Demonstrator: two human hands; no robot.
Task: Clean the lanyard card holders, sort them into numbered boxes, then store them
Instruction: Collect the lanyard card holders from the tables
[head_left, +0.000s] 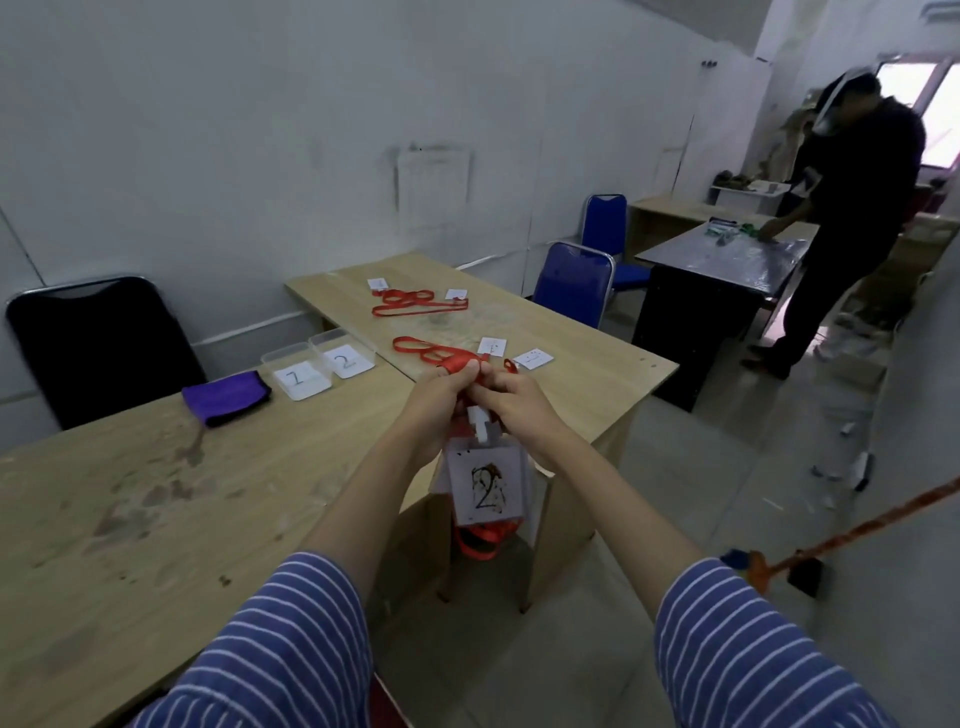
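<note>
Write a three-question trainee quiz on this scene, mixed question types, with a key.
1. True or false: both hands grip the red lanyard.
2. Which number shows on the hanging card holder? A) 1 B) 2 C) 7
3. Fill in: the purple cloth lies beside box ____.

Key: 1 true: left hand and right hand pinch it. 2 B. 3 "1".

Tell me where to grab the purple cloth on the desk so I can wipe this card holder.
Take the purple cloth at its near right corner, coming from above and from the right. It lies folded flat beside the numbered boxes, so a top pinch on that thick edge should lift it whole. Both hands now hold the lanyard, so free one.
</note>
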